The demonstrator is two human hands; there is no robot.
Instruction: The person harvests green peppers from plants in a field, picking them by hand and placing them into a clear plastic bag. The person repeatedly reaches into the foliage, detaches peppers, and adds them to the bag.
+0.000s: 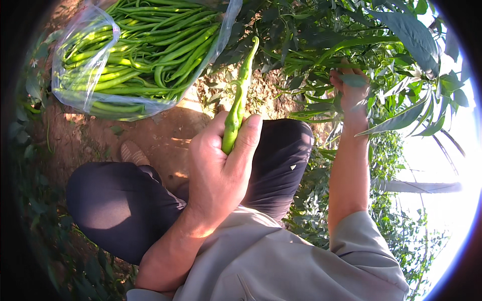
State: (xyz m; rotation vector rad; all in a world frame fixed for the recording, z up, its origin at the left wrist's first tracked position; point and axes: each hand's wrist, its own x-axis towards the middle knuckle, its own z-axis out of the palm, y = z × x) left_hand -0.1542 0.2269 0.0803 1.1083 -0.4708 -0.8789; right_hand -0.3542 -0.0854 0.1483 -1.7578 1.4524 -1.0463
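Observation:
My left hand (226, 161) is closed round the thick lower end of a long green chili pepper (242, 88), which points up and away with its thin curled tip on top. Among the leaves of a pepper plant (339, 49) at the upper right is my right hand (351, 81), its fingers partly behind leaves; whether they hold anything cannot be told. Long green peppers hang close to it. At the upper left, a clear plastic bag (84, 101) lies open, full of many long green peppers (150, 49).
Bare brown soil (94, 135) lies under the bag and between my bent knees. Dark foliage (32, 207) borders the left side. More leafy plants (399, 225) stand at the right, with a pale horizontal bar (418, 187) beyond them.

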